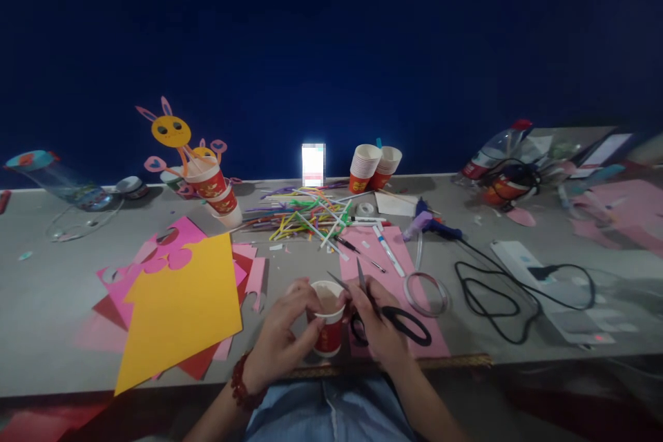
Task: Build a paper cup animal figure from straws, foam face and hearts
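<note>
A red paper cup with a white rim stands upright near the table's front edge, its mouth facing up. My left hand closes round the cup's left side, fingers at the rim and thumb on the front. On the other side, my right hand holds black-handled scissors, their blades slightly apart and pointing up and away from me. Fingertips of this hand also touch the cup's right rim. Pink paper lies beneath the right hand.
Yellow card lies over pink and red sheets at left. Behind are a pile of straws, stacked cups, and a bunny-faced cup craft. A glue gun, a tape coil and a power strip occupy the right.
</note>
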A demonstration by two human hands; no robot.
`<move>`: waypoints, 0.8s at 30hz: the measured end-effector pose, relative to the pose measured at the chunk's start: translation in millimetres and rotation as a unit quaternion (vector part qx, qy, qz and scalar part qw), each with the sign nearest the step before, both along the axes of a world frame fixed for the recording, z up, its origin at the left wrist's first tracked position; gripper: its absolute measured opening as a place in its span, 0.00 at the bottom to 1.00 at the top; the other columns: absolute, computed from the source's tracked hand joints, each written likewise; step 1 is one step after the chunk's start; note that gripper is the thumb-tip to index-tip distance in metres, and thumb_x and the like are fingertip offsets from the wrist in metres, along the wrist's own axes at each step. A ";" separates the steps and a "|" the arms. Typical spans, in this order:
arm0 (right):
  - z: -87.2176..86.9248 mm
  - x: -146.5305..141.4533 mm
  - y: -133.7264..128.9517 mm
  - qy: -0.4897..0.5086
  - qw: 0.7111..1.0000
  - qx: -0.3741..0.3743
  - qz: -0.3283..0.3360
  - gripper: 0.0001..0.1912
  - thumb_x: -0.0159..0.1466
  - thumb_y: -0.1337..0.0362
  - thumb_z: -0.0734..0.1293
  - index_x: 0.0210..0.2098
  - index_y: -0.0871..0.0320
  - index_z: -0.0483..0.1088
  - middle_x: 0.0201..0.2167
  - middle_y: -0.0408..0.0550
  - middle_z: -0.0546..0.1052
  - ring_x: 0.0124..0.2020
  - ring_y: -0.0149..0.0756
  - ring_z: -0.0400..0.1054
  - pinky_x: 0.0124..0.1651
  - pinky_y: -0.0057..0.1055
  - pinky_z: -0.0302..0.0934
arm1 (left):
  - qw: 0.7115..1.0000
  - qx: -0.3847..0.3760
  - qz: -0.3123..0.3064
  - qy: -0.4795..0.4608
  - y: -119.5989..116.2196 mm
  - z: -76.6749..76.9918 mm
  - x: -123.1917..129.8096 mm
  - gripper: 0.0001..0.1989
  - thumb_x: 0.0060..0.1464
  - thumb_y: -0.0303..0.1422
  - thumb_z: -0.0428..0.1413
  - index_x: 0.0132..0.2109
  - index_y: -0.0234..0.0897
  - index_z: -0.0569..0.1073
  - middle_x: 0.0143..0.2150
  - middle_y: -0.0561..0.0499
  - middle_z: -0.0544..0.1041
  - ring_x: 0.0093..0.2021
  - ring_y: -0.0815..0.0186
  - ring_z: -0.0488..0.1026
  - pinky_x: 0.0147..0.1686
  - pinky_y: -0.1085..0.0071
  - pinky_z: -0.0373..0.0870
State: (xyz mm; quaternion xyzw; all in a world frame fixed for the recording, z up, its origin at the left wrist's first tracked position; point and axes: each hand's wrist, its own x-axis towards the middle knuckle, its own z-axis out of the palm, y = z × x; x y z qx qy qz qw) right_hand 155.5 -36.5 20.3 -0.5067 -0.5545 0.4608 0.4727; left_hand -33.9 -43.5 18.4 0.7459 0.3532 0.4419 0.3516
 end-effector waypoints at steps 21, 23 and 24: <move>7.1 3.3 -41.1 -0.096 0.973 0.211 0.009 0.10 0.67 0.64 0.64 0.41 0.50 0.77 0.29 0.43 0.83 0.30 0.39 0.78 0.36 0.33 0.73 | 0.996 -0.034 0.066 -0.049 2.3 -5.9 -1.6 0.03 0.62 0.27 0.53 0.39 0.39 0.69 0.37 0.48 0.73 0.41 0.63 0.72 0.41 0.67 0.69; 3.9 2.5 -41.7 -0.118 0.964 0.237 -0.002 0.10 0.67 0.66 0.64 0.43 0.49 0.76 0.30 0.42 0.83 0.32 0.39 0.78 0.38 0.32 0.72 | 0.996 -0.027 0.073 -0.045 1.6 -5.1 -1.3 0.03 0.62 0.26 0.53 0.39 0.39 0.69 0.37 0.48 0.74 0.41 0.63 0.72 0.42 0.67 0.69; 1.4 2.9 -41.3 -0.131 0.960 0.247 -0.009 0.10 0.67 0.67 0.65 0.43 0.49 0.76 0.30 0.41 0.83 0.33 0.38 0.78 0.40 0.32 0.72 | 0.996 -0.024 0.075 -0.043 1.2 -4.7 -1.1 0.04 0.62 0.26 0.53 0.39 0.39 0.69 0.37 0.48 0.74 0.41 0.63 0.72 0.42 0.67 0.69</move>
